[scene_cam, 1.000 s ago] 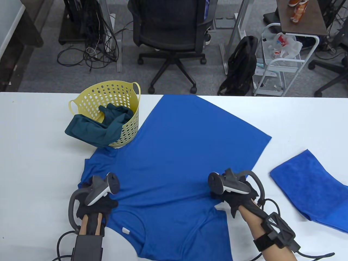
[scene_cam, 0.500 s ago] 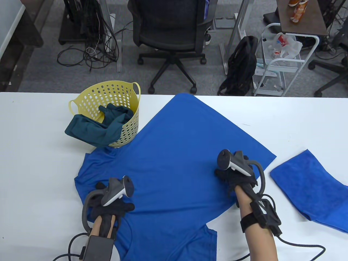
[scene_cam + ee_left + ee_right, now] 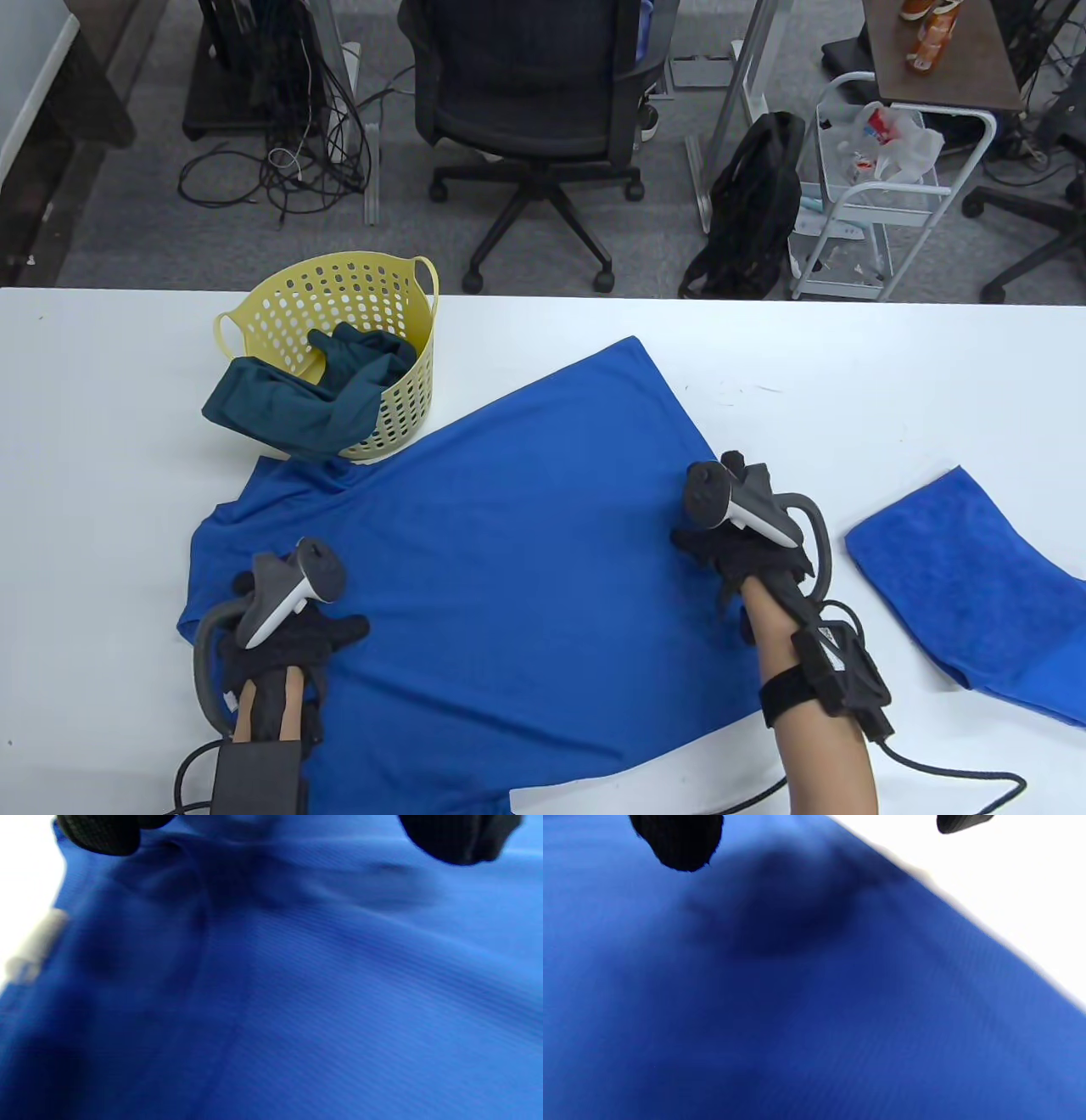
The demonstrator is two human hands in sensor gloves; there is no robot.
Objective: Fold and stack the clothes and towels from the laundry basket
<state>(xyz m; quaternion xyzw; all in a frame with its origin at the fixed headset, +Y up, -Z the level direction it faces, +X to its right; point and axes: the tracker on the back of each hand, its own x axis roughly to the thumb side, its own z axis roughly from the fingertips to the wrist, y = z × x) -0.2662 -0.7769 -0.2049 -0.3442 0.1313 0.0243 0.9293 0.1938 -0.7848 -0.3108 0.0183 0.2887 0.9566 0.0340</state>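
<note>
A blue T-shirt lies spread flat on the white table. My left hand rests palm down on its near left part with fingers spread. My right hand rests palm down at its right edge. Neither hand shows a pinch of cloth. The left wrist view is filled with the shirt, with fingertips at the top and a white tag at the left. The right wrist view shows the shirt, its edge, bare table and a fingertip.
A yellow perforated laundry basket stands at the back left, its base touching the shirt, with a dark teal garment hanging over its rim. A blue towel lies at the right edge. An office chair stands beyond the table.
Both hands have slid the shirt on the table and turned it: the far corner swung to the right and nearer, the left hand moved left, the right hand moved away and right.
</note>
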